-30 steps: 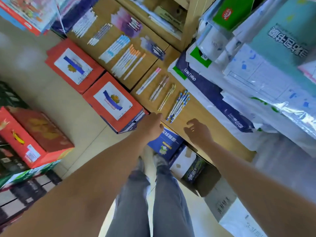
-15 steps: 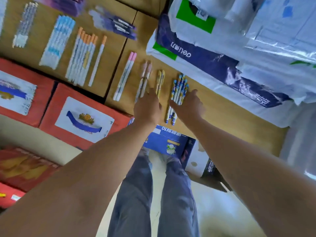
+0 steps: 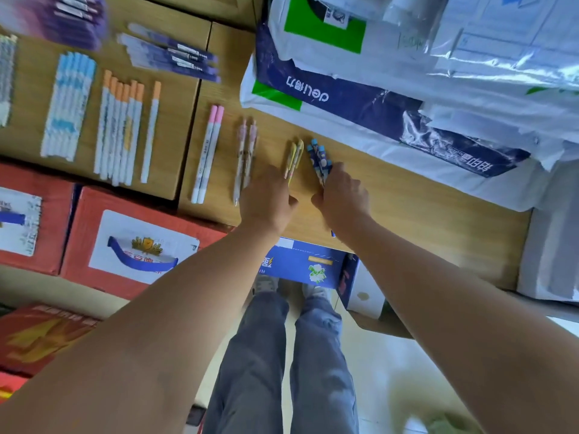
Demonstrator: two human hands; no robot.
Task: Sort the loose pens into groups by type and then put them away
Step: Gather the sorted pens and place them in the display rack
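Red carton (image 3: 94, 211) at left — blue box (image 3: 291, 264) below, deli paper pack (image 3: 360, 108) above

"deli" on blue-white package (image 3: 344, 98)

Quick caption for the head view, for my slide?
Right hand grips the blue patterned pens; left hand rests at the yellow pens on the wooden desk.

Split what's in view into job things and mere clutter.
Job: blue pens, yellow pens, pink-capped pens, orange-capped pens, right hand, left hand.
Clutter: red boxes, paper ream, blue box.
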